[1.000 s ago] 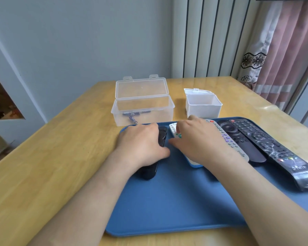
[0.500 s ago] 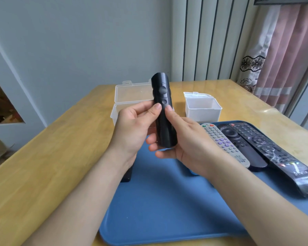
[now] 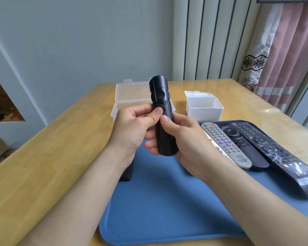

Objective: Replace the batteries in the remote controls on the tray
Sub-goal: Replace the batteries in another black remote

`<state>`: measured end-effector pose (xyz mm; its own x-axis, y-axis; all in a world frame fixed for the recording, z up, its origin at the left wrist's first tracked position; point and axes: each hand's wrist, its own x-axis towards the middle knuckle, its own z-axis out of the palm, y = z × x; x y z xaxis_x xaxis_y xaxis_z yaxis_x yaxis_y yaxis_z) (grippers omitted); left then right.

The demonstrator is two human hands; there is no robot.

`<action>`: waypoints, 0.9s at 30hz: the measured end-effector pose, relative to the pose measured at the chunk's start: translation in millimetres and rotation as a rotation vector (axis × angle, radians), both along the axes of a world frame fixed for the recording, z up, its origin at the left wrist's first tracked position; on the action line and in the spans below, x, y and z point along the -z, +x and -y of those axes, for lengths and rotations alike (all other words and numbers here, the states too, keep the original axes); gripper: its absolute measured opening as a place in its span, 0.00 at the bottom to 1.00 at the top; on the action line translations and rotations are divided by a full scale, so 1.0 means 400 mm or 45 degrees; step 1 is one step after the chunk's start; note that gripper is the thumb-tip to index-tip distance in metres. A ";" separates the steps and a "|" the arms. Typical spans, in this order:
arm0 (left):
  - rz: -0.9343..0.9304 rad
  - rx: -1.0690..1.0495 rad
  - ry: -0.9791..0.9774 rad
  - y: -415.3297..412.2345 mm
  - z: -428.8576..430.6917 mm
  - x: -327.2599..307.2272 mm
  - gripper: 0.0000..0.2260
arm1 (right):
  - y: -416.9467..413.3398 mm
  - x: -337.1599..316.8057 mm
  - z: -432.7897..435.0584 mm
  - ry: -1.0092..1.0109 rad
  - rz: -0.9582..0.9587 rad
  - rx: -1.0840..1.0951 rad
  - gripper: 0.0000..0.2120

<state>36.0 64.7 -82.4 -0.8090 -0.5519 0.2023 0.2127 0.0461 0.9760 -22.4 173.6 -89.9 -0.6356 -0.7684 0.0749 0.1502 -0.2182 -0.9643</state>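
A round black remote (image 3: 161, 110) stands upright in the air above the blue tray (image 3: 160, 206). My left hand (image 3: 132, 132) grips its left side, thumb on its face. Cupping it from the right and below is my right hand (image 3: 181, 139), whose thumb also presses the face. On the tray's right lie a grey remote (image 3: 226, 144) with purple buttons, a black remote (image 3: 245, 148) and a long black remote (image 3: 281, 157) with a shiny wrapped end. Another dark remote (image 3: 126, 172) lies partly hidden under my left wrist.
Behind my hands an open clear plastic box (image 3: 130, 96) sits on the wooden table (image 3: 52, 153). A small white open container (image 3: 204, 107) stands to its right. Curtains hang at the far right, and the table's left edge drops to the floor.
A second ago both hands lay on the remotes on the tray. They lifted the round black remote and now hold it upright, slightly closer to me, thumbs on its face.
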 end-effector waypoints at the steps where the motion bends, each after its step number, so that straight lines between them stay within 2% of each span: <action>1: 0.010 -0.055 -0.101 -0.001 -0.002 -0.001 0.07 | 0.000 -0.005 -0.001 0.006 0.040 -0.017 0.10; 3: 0.022 -0.237 -0.516 -0.003 0.006 0.002 0.13 | -0.009 -0.013 0.000 0.016 0.120 0.002 0.09; 5: 0.023 -0.320 -0.983 -0.001 0.018 0.005 0.28 | -0.024 -0.019 -0.003 0.004 0.211 0.097 0.11; 8: 0.155 -0.010 -1.373 0.002 -0.004 0.009 0.42 | -0.042 -0.027 -0.016 -0.025 0.304 0.160 0.16; 10: 0.197 0.035 -1.563 0.002 -0.025 0.018 0.41 | -0.049 -0.024 -0.017 -0.029 0.346 0.107 0.19; 13: 0.120 -0.085 -1.569 0.018 -0.025 0.005 0.29 | -0.044 -0.020 -0.008 0.010 0.346 0.048 0.24; 15: 0.047 -0.075 -1.564 0.023 -0.016 -0.001 0.23 | -0.048 -0.014 -0.008 0.058 0.271 0.091 0.25; 20: 0.055 0.008 -1.196 0.027 -0.017 -0.014 0.23 | -0.055 -0.008 -0.013 0.149 0.090 0.178 0.26; 22: -0.035 -0.030 -1.137 0.030 -0.025 -0.021 0.17 | -0.056 -0.011 -0.013 0.114 0.126 0.244 0.24; 24: -0.194 -0.219 -1.167 0.032 -0.026 -0.032 0.10 | -0.062 -0.016 -0.020 0.081 0.169 0.351 0.18; 26: -0.296 -0.386 -1.100 0.036 -0.010 -0.048 0.09 | -0.074 -0.024 -0.028 0.040 0.205 0.461 0.13; 27: -0.284 -0.366 -1.013 0.042 0.005 -0.056 0.10 | -0.079 -0.028 -0.032 0.019 0.221 0.501 0.12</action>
